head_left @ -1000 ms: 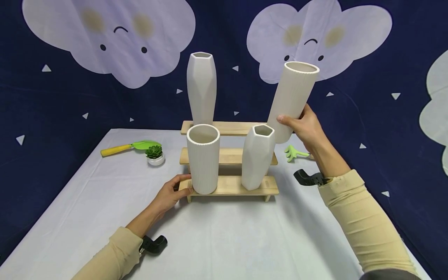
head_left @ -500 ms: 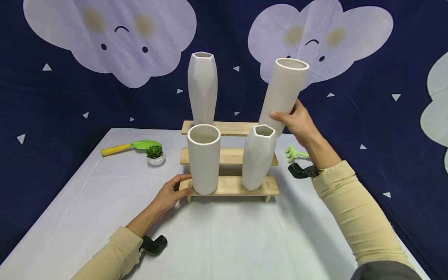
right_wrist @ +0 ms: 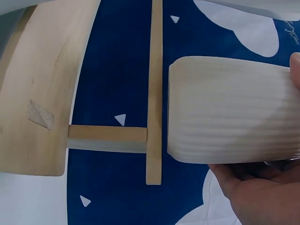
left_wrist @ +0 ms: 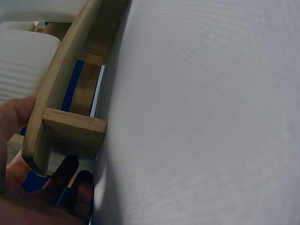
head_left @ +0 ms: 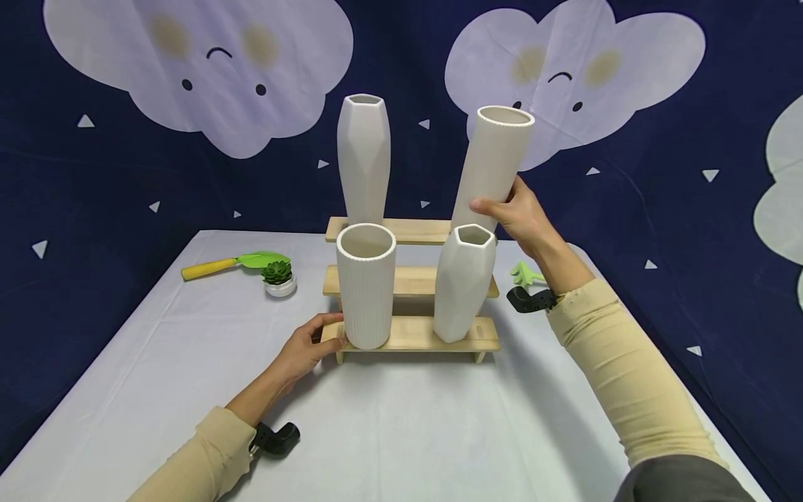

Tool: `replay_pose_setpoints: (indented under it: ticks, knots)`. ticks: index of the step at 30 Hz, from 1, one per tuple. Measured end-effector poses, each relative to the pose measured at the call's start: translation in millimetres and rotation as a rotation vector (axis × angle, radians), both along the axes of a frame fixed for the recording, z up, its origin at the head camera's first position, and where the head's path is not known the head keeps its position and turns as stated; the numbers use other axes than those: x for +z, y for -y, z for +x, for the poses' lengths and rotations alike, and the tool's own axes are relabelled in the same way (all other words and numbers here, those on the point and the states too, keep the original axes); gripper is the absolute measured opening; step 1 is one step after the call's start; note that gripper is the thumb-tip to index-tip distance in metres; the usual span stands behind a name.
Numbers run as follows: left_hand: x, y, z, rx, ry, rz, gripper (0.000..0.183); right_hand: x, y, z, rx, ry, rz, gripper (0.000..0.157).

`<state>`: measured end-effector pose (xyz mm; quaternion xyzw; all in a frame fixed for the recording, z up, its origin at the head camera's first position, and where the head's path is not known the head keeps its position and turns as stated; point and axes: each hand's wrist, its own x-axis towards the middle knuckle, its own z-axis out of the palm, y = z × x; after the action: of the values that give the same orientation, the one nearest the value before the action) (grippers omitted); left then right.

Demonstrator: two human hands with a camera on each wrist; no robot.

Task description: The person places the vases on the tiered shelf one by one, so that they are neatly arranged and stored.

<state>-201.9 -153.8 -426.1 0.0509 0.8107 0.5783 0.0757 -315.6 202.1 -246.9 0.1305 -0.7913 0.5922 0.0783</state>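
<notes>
My right hand (head_left: 525,217) grips a white ribbed cylindrical vase (head_left: 493,167) by its lower part, tilted with its mouth to the right. In the right wrist view, a thin gap shows between its base and the top shelf (right_wrist: 154,93). My left hand (head_left: 305,352) holds the left end of the wooden tiered stand (head_left: 410,341), thumb on the bottom shelf and fingers below. On that shelf stand another ribbed vase (head_left: 366,293) at left and a faceted vase (head_left: 463,286) at right. A tall faceted vase (head_left: 364,160) stands at the top shelf's left.
Left of the stand, a small potted succulent (head_left: 278,277) and a yellow-handled green trowel (head_left: 235,265) lie on the white-covered table (head_left: 401,432). A green hand rake (head_left: 525,273) lies at right, partly behind my wrist. A dark blue cloud-print cloth (head_left: 401,70) hangs behind.
My right hand has carried the ribbed vase leftward to over the top shelf's right end, and the vase is more upright. The left hand stays where it was on the stand.
</notes>
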Motion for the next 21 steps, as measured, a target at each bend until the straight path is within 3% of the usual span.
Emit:
replay_pose_setpoints:
  ticks: [21]
  knots:
    - [-0.7, 0.4, 0.4, 0.004, 0.025, -0.013, 0.052, 0.2, 13.7, -13.8, 0.029, 0.03, 0.045, 0.07]
